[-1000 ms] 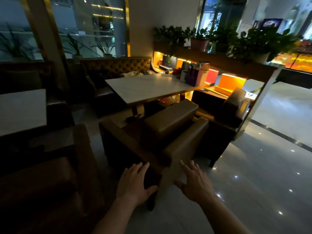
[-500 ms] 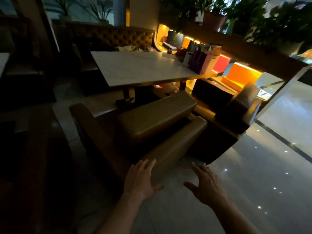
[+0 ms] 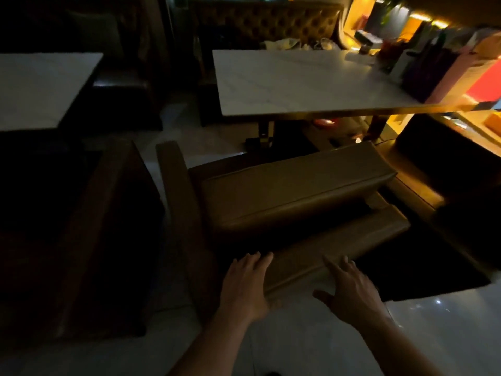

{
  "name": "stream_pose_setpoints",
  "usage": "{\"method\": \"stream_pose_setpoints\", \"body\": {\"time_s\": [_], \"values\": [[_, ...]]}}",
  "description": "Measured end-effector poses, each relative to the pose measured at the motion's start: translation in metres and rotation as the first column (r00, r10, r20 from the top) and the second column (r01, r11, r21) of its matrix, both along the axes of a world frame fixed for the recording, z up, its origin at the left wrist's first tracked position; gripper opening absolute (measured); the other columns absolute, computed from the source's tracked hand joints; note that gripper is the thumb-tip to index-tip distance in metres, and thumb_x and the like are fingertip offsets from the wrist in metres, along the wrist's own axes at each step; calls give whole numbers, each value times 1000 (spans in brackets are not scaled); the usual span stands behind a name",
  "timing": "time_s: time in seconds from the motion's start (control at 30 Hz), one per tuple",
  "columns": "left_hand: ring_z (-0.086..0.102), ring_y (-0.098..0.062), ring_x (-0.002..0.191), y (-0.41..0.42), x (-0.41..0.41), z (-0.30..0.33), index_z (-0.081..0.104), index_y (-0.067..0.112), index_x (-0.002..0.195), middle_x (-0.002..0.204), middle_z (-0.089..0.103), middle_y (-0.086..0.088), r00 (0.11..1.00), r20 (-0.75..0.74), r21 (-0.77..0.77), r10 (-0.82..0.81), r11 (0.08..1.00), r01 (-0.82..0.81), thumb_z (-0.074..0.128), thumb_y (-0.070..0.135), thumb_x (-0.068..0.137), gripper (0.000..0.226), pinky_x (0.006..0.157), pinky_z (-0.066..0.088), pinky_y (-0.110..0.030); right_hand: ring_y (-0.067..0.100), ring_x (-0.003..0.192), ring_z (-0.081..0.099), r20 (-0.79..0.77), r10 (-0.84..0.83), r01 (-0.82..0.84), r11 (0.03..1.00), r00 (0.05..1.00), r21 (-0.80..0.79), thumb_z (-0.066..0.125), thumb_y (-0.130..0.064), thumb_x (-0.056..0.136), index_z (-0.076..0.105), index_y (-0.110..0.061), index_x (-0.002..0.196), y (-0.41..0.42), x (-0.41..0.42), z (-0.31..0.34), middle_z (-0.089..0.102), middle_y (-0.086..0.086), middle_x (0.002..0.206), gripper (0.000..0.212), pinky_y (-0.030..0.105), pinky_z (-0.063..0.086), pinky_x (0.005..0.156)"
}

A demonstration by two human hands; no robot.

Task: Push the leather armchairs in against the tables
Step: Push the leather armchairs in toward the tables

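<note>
No text, label, brand, number or sign can be read anywhere in the head view. The bags and boxes [image 3: 423,69] at the far right end of the pale surface [image 3: 298,82] are blurred and dim, and any print on them is too smeared to make out. The lit orange and red panels [image 3: 485,85] behind them show colour only, with no lettering legible.

Person, two forearms in view, entering from 6 o'clock. Both bare to the frame edge; no sleeve, cuff or glove visible. Left hand [image 3: 245,284] and right hand [image 3: 352,291] bare, fingers uncovered.
</note>
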State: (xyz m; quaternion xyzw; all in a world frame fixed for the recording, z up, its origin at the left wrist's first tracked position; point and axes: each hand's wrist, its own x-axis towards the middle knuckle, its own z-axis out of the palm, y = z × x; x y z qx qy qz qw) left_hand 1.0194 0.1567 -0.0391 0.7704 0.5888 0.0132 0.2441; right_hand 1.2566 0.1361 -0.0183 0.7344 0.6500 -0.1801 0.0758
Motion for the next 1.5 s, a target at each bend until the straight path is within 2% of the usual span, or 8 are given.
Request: {"method": "stream_pose_setpoints", "body": {"time_s": [0.17,0.4,0.53,0.67,0.83,1.07,1.37,1.5], "values": [[2,-21,149,24,45,-31,-3,42,152,163,6,4,998,-46,-43,53,998,-55,73,65,70,114,121,4,-45,34,152,-7,34,85,-84,996,996,-24,69,-64,79,-7,-37,156,47,51,-26,-8,15,165,112,51,18,122],[9,-23,146,35,55,-63,-7,44,150,161,12,4,988,-75,7,132,991,-132,76,60,68,118,120,5,-45,39,143,-31,-11,224,-224,967,974,-119,76,-67,67,-29,-56,141,88,54,-59,-39,2,154,129,69,10,116],[18,-26,143,42,38,-72,3,37,152,157,21,-1,976,-87,-67,198,977,-204,70,71,65,115,119,10,-44,50,140,-28,-5,213,-212,968,977,-137,70,-77,65,-16,-58,147,95,27,-74,-29,16,157,120,72,17,114],[26,-27,137,44,34,-74,13,32,151,150,30,-3,981,-79,-63,175,982,-180,69,68,69,105,116,16,-45,52,139,-27,34,172,-165,976,985,-144,63,-83,64,-17,-57,146,95,15,-74,-28,19,155,117,72,15,113],[30,-29,134,46,30,-76,20,29,150,147,34,-7,987,-64,-64,149,986,-153,69,65,71,100,114,18,-46,51,140,-7,127,189,-173,977,974,-128,62,-85,62,-13,-53,148,95,10,-76,-8,22,155,118,68,31,109],[33,-26,133,48,-6,-79,21,32,148,147,36,-4,988,-77,-45,132,990,-136,68,70,68,100,112,24,-45,56,141,-10,130,197,-181,976,972,-124,58,-85,68,-12,-50,151,87,-21,-84,-12,25,156,114,70,28,110],[33,-22,134,39,-76,-79,18,37,149,148,34,1,987,-65,18,150,989,-149,66,74,67,102,110,26,-40,58,140,-21,70,167,-161,983,983,-91,59,-80,73,-16,-46,152,69,-88,-90,-23,26,158,114,72,13,115],[23,-24,141,31,-80,-81,8,36,152,155,25,-1,989,-65,60,135,990,-131,61,75,70,105,119,14,-43,57,141,-20,89,153,-144,985,984,-92,57,-81,73,-17,-46,151,66,-94,-87,-23,26,158,114,70,16,115]]}}
